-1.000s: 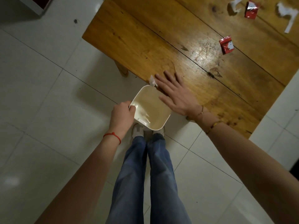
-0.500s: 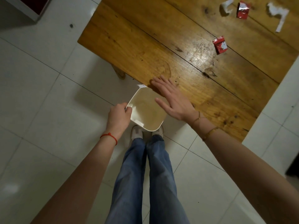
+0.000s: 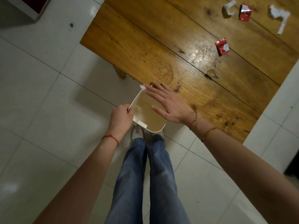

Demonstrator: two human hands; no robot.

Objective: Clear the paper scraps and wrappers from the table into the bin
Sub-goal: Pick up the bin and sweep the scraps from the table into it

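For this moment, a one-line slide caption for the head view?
Left hand holds bin at table edge; flat right hand sweeps paper scrap in.

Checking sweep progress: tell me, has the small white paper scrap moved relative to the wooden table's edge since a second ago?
Yes. The small white paper scrap slid off the wooden table edge toward the white plastic bin, now at its rim.

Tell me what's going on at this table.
A person is sweeping litter off a wooden table into a white bin. The left hand holds the bin by its rim just below the table edge, while the open right hand pushes a small white paper scrap over the edge. Two red wrappers and two white paper scraps lie at the table's far end.
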